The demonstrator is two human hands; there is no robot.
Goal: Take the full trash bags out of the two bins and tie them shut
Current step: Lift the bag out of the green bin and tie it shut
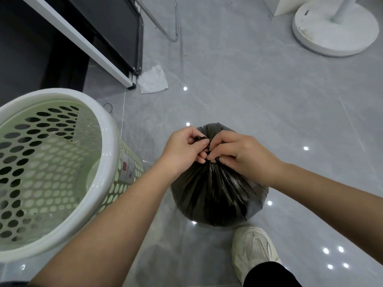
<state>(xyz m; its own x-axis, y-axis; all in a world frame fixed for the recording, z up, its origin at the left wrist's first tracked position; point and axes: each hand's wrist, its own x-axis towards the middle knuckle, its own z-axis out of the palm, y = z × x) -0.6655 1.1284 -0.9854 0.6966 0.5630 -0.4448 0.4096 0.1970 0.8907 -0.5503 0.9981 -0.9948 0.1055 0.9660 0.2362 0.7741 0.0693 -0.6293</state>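
A full black trash bag (217, 195) sits on the grey tiled floor (259, 100), directly beneath a person's two bare hands. The left hand (184, 148) and the right hand (238, 152) meet at the bag's gathered neck, fingers pinched closed on the bunched plastic, touching each other. To the left stands a pale green perforated bin (51, 166) with a white rim, apart from the bag. A white shoe (252, 249) rests just beside the bag's near edge.
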